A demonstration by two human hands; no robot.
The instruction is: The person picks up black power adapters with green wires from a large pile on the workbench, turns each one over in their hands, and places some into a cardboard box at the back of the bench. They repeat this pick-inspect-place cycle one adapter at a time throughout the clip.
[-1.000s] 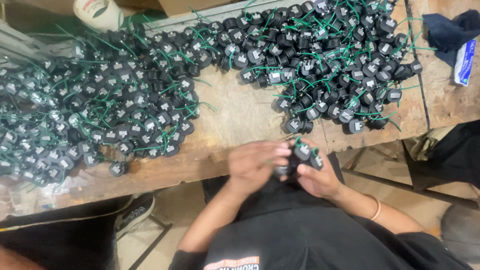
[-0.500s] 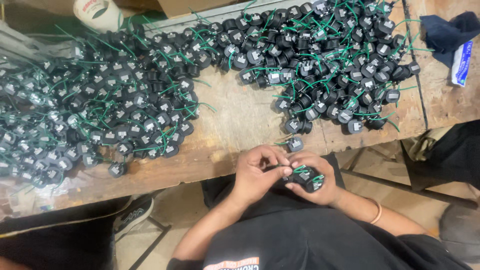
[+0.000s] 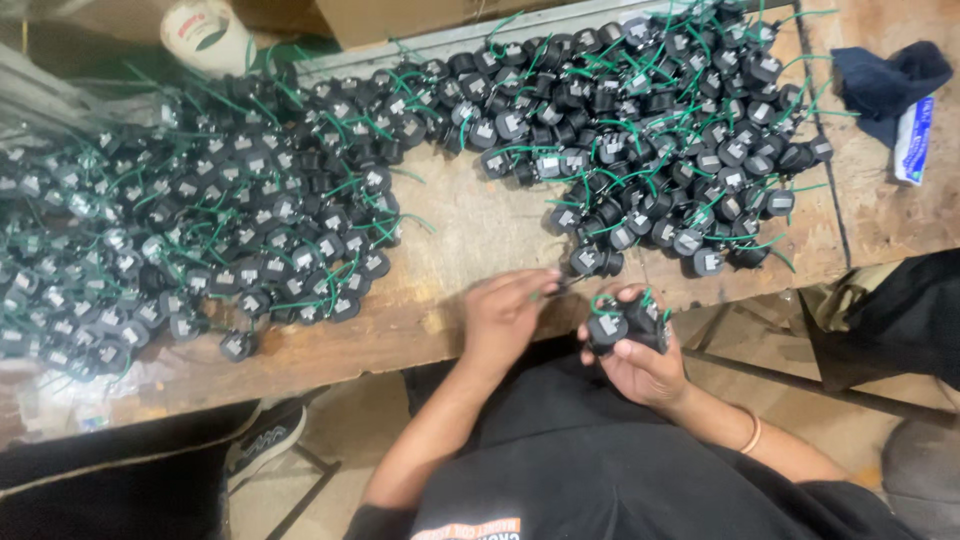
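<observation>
My right hand [image 3: 640, 355] is closed around a couple of small black round parts with green wires [image 3: 625, 318], held just below the edge of the wooden bench [image 3: 470, 225]. My left hand [image 3: 510, 310] reaches to the bench edge, fingertips pinching a green wire close to one black part [image 3: 592, 262] lying there. A large heap of the same black parts [image 3: 200, 240] covers the left of the bench. A second heap [image 3: 650, 120] covers the upper right.
A dark blue cloth [image 3: 885, 80] and a small white packet [image 3: 912, 140] lie at the far right. A white tape roll [image 3: 205, 30] and a cardboard box [image 3: 420, 18] sit at the back. A shoe [image 3: 265, 440] shows under the bench.
My left hand has left the right hand and stretched out to the bench edge. The right hand keeps its parts and has shifted slightly right.
</observation>
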